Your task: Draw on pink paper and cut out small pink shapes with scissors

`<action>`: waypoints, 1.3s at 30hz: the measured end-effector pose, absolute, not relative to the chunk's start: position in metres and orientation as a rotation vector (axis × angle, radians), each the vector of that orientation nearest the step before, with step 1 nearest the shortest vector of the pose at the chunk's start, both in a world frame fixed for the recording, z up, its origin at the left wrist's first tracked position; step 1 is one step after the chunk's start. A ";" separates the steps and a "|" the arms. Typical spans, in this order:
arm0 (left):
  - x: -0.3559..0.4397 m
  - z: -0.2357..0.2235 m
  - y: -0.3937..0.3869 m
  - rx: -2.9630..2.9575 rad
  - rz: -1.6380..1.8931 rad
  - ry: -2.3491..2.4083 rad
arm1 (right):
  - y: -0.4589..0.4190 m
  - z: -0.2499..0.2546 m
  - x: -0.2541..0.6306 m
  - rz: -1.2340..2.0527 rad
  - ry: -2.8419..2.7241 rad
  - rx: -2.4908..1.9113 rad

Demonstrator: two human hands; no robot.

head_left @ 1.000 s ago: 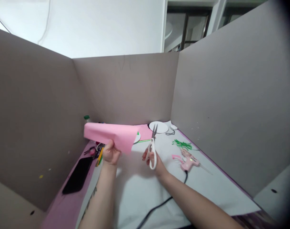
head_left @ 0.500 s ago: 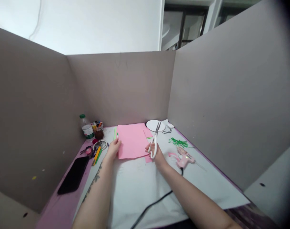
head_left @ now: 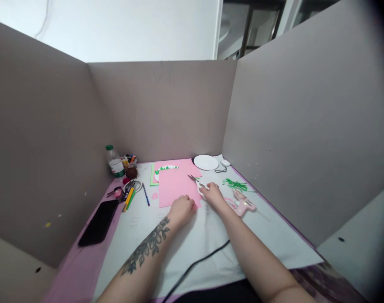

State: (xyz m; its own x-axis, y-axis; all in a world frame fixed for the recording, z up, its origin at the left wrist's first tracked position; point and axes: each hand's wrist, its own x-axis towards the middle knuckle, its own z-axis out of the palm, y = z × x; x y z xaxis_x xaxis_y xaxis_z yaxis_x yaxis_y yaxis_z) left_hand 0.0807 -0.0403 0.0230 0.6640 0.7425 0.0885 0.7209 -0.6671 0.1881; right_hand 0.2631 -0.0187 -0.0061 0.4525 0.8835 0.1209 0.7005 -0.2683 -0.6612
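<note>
A large sheet of pink paper (head_left: pixel 176 185) lies in front of me, over part of a white disc with green pointed pieces (head_left: pixel 166 168). My left hand (head_left: pixel 183 207) is closed at the sheet's lower right corner, fingers curled on the paper and its tips hidden. In my right hand (head_left: pixel 213 194), just right of the sheet, are white-handled scissors (head_left: pixel 192 178). Their blades point up and left above the paper, slightly parted. A small pink paper piece (head_left: pixel 154 196) rests left of the sheet.
Right of my hands are green strips (head_left: pixel 235 184) and a pink glue gun (head_left: pixel 244 206) with a black cord (head_left: pixel 198 263). A white plate (head_left: pixel 206 162) sits at the back. Leftward are a pencil (head_left: pixel 146 195), cutter (head_left: pixel 128 200), bottle (head_left: pixel 116 164) and phone (head_left: pixel 99 223). Grey panels (head_left: pixel 160 109) enclose the table.
My left hand has moved from the pink sheet's left edge to its lower right corner. The scissors have swung from pointing up to pointing left, and the sheet has dropped, uncovering the white disc.
</note>
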 end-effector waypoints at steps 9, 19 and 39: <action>0.075 0.030 -0.048 2.776 0.004 1.151 | -0.053 0.013 0.233 0.328 -1.805 -1.975; 0.072 0.025 -0.049 2.633 0.161 1.185 | -0.050 0.005 0.233 0.328 -1.644 -1.842; 0.076 0.018 -0.040 2.281 0.486 1.271 | -0.051 0.005 0.232 0.803 -1.504 -1.662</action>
State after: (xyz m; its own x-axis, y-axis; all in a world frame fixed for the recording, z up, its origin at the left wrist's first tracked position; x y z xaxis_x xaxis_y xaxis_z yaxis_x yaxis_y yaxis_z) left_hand 0.0756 -0.0401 0.0179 0.5050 0.8601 0.0728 0.6891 -0.4525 0.5660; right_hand 0.2325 -0.0506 0.0051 0.1160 0.9928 0.0292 0.5276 -0.0367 -0.8487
